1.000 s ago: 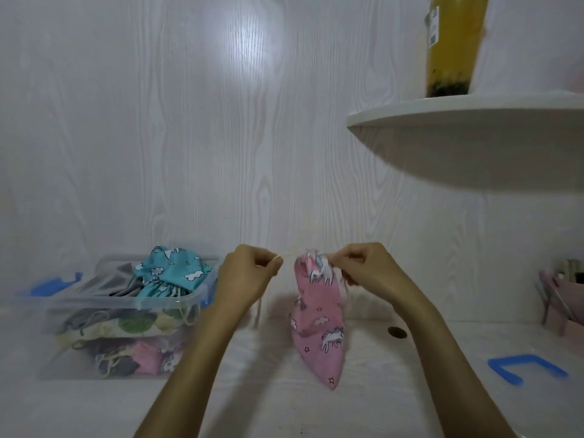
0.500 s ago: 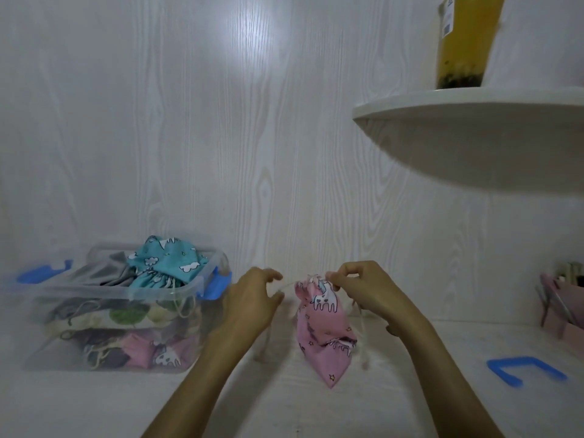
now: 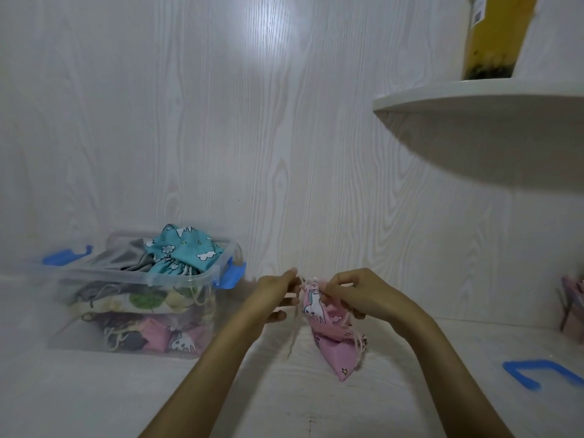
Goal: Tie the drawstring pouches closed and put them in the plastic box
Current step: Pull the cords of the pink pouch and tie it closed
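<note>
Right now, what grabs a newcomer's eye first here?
Both hands, left hand and right hand, pinch the cords at the neck of a pink unicorn pouch at centre. To their left, a clear plastic box is heaped with pouches, a teal cloud-print pouch topmost.

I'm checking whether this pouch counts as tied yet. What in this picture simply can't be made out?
- Head view: whether a knot exists on the pink pouch; the left hand and right hand cover its neck, and the fingers are motion-blurred.
- Pouches low in the plastic box: hazy wall and piling hide their cords.
- Yellow bottle on the shelf: cut off by the top edge.
- Pink item: cut off by the right edge.
</note>
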The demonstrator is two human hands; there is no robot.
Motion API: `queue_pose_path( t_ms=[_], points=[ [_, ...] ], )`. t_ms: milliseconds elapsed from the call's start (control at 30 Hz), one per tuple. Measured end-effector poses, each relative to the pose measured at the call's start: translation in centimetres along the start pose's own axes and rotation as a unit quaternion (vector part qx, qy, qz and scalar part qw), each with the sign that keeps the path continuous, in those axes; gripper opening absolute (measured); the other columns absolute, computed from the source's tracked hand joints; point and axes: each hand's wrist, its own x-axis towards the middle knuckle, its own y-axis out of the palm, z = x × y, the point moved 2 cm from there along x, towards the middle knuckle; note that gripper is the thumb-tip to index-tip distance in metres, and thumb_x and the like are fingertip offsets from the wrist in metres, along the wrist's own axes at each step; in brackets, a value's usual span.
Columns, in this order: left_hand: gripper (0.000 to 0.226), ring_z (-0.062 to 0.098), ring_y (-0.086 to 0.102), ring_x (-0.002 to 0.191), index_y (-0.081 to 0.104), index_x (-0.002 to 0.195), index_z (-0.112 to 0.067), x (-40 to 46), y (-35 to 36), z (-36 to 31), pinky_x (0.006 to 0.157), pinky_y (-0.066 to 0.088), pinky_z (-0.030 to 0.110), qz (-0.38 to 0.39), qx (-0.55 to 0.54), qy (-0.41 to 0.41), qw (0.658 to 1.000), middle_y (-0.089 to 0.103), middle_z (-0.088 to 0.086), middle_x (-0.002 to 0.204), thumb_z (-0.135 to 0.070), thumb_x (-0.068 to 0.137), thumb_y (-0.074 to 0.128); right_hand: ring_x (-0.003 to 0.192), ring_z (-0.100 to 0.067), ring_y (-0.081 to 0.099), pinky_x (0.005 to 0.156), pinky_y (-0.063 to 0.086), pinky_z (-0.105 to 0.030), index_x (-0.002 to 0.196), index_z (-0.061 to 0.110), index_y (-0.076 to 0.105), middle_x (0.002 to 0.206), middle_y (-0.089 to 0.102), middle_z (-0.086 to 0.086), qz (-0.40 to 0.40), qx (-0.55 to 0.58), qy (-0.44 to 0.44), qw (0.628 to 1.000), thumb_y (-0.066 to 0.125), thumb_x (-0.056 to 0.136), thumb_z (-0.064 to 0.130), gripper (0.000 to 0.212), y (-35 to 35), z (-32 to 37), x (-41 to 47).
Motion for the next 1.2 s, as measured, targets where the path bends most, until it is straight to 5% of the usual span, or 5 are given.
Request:
queue_pose_path(
  t_ms=[333,533,667,767,1200],
  points=[
    [0.023,0.008,0.059,0.109,0.069,0.105,-0.017,0.8,-0.6,-0.4,0.076,0.047,0.014,0.011,-0.081,0.136,0.987,0.067,-0.005,0.113,-0.027,0.096,0.051,0.035,0.001,0.038,0.045,0.031,-0.012,0.078,0.020,0.072,0.036,0.046,0.015,0.070,-0.039,0.015,0.997,0.056,0.092,0.032,0.024,0.9,-0.1,0.0],
    [0.020,0.013,0.070,0.092,0.058,0.092,-0.010,0.3,-0.7,-2.1,0.072,0.057,0.022,0.145,-0.323,0.081,0.932,0.074,0.003,0.097,-0.015,0.100,0.040,0.043,-0.005,0.033,0.045,0.029,-0.014,0.078,0.019,0.074,0.051,0.043,0.005,0.058,0.000,0.005,0.998,0.057,0.092,0.030,0.024,0.8,-0.2,0.1],
    [0.022,0.005,0.060,0.076,0.069,0.100,-0.017,0.3,-2.0,-2.2,0.074,0.042,0.021,0.076,-0.047,0.096,0.991,0.068,-0.013,0.074,-0.026,0.096,0.049,0.047,-0.007,0.036,0.048,0.033,-0.015,0.075,0.016,0.074,0.049,0.047,0.008,0.105,-0.023,0.033,0.994,0.058,0.090,0.035,0.029,-0.3,-0.1,-0.6],
    [0.021,0.003,0.053,0.071,0.073,0.100,-0.025,-0.5,-2.3,-2.5,0.063,0.034,0.019,0.078,0.118,0.132,0.981,0.064,-0.017,0.064,-0.031,0.092,0.054,0.050,-0.008,0.037,0.048,0.031,-0.014,0.067,0.020,0.072,0.056,0.054,0.006,0.128,-0.044,0.046,0.990,0.058,0.089,0.040,0.033,-1.7,-0.3,-1.5],
    [0.030,0.008,0.041,0.066,0.074,0.104,-0.018,-2.5,3.1,-2.0,0.058,0.034,0.018,0.265,0.240,0.127,0.925,0.054,-0.011,0.068,-0.032,0.092,0.051,0.066,-0.006,0.050,0.062,0.037,-0.015,0.062,0.016,0.059,0.068,0.061,0.007,-0.117,0.062,-0.026,0.991,0.054,0.089,0.044,0.039,-4.3,1.1,-2.2]
  ],
)
